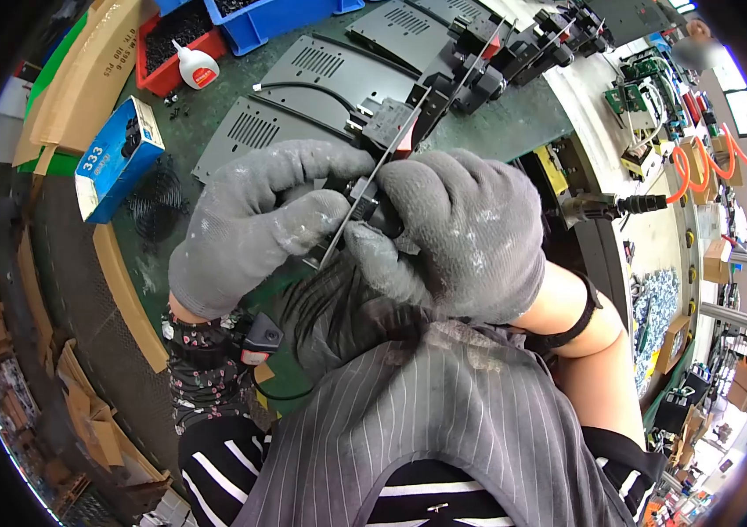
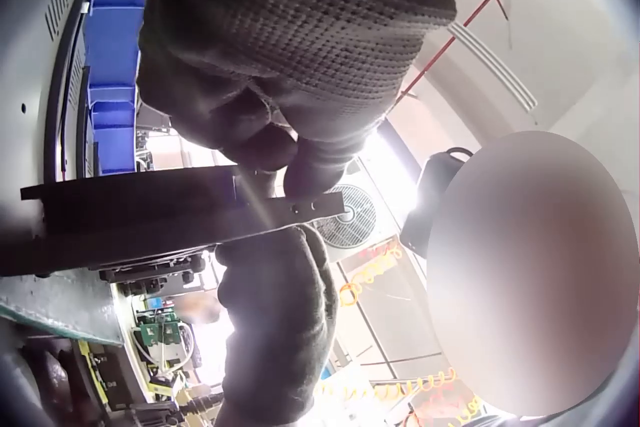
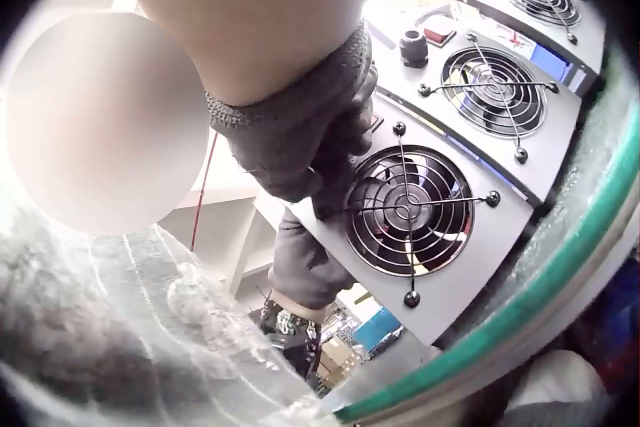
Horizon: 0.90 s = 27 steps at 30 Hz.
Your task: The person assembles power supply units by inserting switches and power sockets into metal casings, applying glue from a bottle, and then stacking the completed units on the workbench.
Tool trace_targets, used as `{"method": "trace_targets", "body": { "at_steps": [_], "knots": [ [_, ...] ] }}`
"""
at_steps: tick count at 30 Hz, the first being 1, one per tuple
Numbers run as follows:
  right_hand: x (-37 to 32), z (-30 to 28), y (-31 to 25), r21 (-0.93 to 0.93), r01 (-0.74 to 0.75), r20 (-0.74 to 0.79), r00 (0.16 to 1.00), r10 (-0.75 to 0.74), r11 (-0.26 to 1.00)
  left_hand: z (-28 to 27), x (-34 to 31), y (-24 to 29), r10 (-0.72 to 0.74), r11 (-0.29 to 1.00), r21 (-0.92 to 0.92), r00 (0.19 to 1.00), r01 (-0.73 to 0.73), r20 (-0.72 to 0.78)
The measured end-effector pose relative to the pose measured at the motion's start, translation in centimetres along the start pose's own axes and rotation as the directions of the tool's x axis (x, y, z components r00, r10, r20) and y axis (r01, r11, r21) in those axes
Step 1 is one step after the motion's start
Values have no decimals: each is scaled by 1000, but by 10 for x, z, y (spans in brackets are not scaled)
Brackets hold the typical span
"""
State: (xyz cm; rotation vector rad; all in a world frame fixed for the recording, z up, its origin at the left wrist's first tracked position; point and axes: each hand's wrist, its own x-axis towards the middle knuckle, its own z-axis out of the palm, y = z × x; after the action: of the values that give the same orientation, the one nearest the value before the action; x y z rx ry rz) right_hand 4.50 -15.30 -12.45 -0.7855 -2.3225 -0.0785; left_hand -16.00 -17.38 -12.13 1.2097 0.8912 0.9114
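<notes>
Both hands wear grey work gloves and meet at the near end of an upright metal fan panel point(image 3: 490, 247), seen edge-on in the head view. The left hand point(image 1: 250, 220) pinches a black ribbed nut point(image 1: 364, 200) on the panel's inner face with thumb and forefinger. On the outer face, the right hand point(image 1: 470, 228) curls its fingers round a black cable gland, mostly hidden by the glove. A fan with a round wire guard point(image 3: 408, 209) shows on that face in the right wrist view, close to the right fingers.
More fan panels point(image 3: 495, 97) stand in a row behind, with black glands and red switches. A blue box point(image 1: 119, 162), a red bin point(image 1: 162, 53) of black parts, a white bottle point(image 1: 196, 67) and a blue bin point(image 1: 272, 22) lie left. A power driver point(image 1: 610, 207) rests right.
</notes>
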Motion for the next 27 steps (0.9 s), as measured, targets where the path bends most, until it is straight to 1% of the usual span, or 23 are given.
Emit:
{"method": "trace_targets", "body": {
  "at_steps": [2, 3, 4, 5, 6, 8, 9, 10, 11, 12, 14, 15, 16, 17, 18, 19, 20, 22, 23, 25, 27],
  "knots": [
    [1, -4, -2, -46, 7, 48, 999, -5, 999, -1, -1, 0, -48, 998, -37, 999, 49, 25],
    [1, -13, -5, -59, -60, 190, 979, 70, 996, 0, -1, 0, -35, 999, -40, 999, 36, 22],
    [2, -15, -6, -56, -73, 196, 977, 83, 996, 0, -1, 1, -22, 999, -43, 1000, 22, 21],
    [2, -15, -6, -47, -95, 205, 973, 102, 994, 2, -2, 6, -58, 998, -2, 998, 58, 3],
    [3, -17, -6, -39, -114, 215, 969, 120, 993, 3, -3, 7, -70, 998, -9, 998, 70, 9],
    [4, -19, -8, -72, -125, 207, 969, 137, 990, 4, -3, 7, -54, 999, 0, 999, 54, -5],
    [3, -16, -9, -80, -118, 202, 971, 131, 990, 1, -3, 7, -73, 992, 100, 997, 73, -2],
    [3, -14, -9, -88, -108, 194, 973, 123, 990, -1, -3, 7, -80, 992, 93, 997, 80, -3],
    [3, -11, -9, -94, -91, 163, 981, 106, 991, -3, -2, 9, -101, 986, 132, 995, 102, -12],
    [3, -10, -8, -92, -93, 170, 979, 108, 991, -4, -3, 10, -123, 978, 170, 992, 125, -22],
    [4, -7, -5, 62, -119, 165, 980, 108, 991, -3, -2, 11, -134, 981, 139, 991, 136, -21],
    [2, -4, -2, 186, -149, 145, 982, 123, 971, -2, -1, 14, -123, 987, 110, 992, 120, 20],
    [1, -2, -2, 185, -155, 150, 980, 128, 970, -2, -1, 15, -112, 991, 80, 992, 107, 62],
    [0, 0, -3, 238, -175, 122, 981, 150, 955, -3, -1, 14, -117, 991, 77, 991, 112, 68],
    [-1, 1, -4, 289, -194, 95, 980, 174, 938, -4, 0, 13, -111, 994, 36, 990, 108, 84],
    [-2, 1, -4, 284, -202, 100, 978, 181, 937, -5, 0, 12, -102, 995, -6, 990, 103, 100],
    [-2, 2, -4, 298, -219, 116, 974, 193, 929, -5, 0, 13, -103, 994, -9, 989, 105, 107],
    [-2, 3, -6, 308, -241, 130, 969, 210, 920, -5, 0, 22, -155, 966, 216, 987, 144, 32],
    [-2, 5, -7, 334, -261, 126, 965, 232, 905, -4, 2, 27, -156, 947, 290, 987, 136, 46],
    [-2, 7, -7, 359, -283, 119, 959, 257, 890, -3, 3, 32, -178, 952, 267, 981, 152, 74],
    [-3, 9, -6, 438, -270, 90, 962, 257, 858, -3, 5, 34, -199, 955, 243, 975, 170, 101]
  ]
}}
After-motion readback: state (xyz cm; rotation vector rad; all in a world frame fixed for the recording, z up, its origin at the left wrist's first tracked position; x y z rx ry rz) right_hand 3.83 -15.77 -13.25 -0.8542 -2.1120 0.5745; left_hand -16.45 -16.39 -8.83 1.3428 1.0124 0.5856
